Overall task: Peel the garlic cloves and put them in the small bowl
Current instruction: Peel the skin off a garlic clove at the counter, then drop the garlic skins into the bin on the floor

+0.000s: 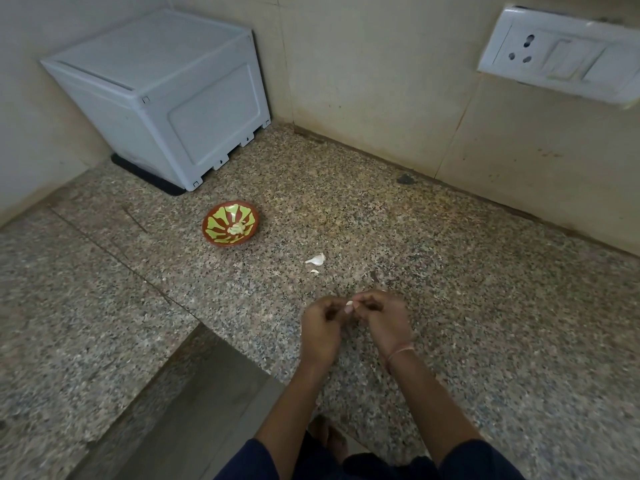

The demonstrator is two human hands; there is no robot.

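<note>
My left hand [322,327] and my right hand [381,320] meet above the granite counter [450,289], fingers curled. Between their fingertips they pinch a small white garlic clove [349,304], mostly hidden by the fingers. A small red-brown bowl [211,233] with a green leaf pattern stands to the upper left of my hands, and pale garlic pieces [237,229] lie in its middle. A white scrap that looks like garlic skin or a clove [316,260] lies on the counter between bowl and hands, with a smaller white flake [314,271] just below it.
A pale grey plastic box [166,98] on a black mat stands in the back left corner. A white socket and switch plate [561,53] is on the tiled wall at upper right. The counter steps down to a lower ledge [214,393] at the front left.
</note>
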